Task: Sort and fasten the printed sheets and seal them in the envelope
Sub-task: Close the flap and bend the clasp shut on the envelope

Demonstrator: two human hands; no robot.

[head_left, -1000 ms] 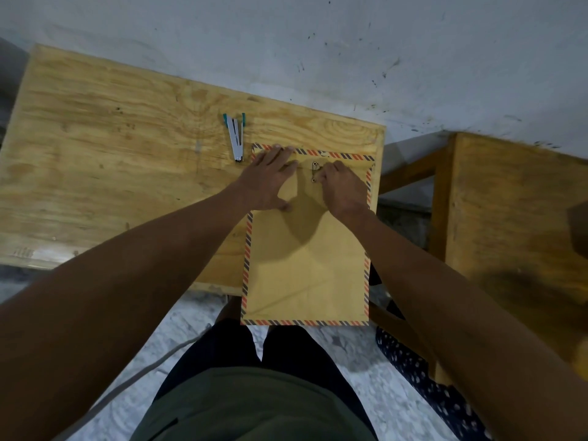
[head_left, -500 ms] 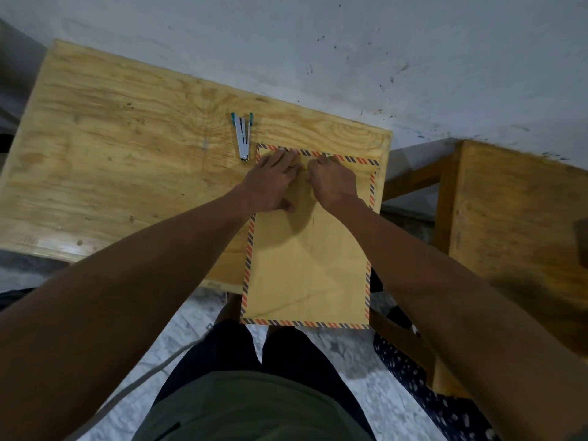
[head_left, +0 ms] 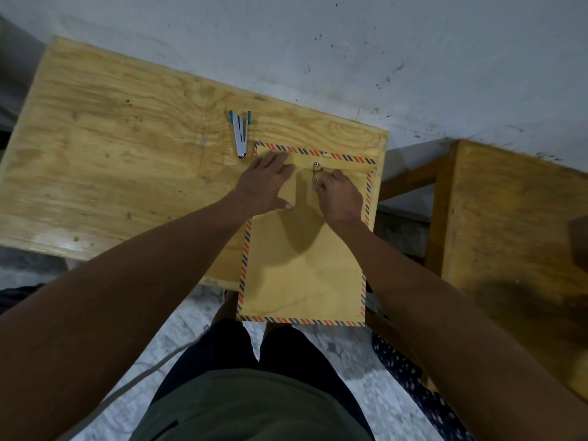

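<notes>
My left hand (head_left: pixel 265 183) lay flat, fingers spread, on the brown paper envelope (head_left: pixel 302 265) at the plywood worktop's (head_left: pixel 127 148) five o'clock corner. My right hand (head_left: pixel 339 198) curled, fingers pinched at the flap's round clasp (head_left: pixel 316 172); holding what, I couldn't tell. At eleven o'clock lay a metal stapler (head_left: pixel 241 133).

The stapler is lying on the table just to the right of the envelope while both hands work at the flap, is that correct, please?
Not quite: the head view shows the stapler on the table just left of the envelope, by its top left corner. The left hand and right hand are indeed both at the flap.
</notes>
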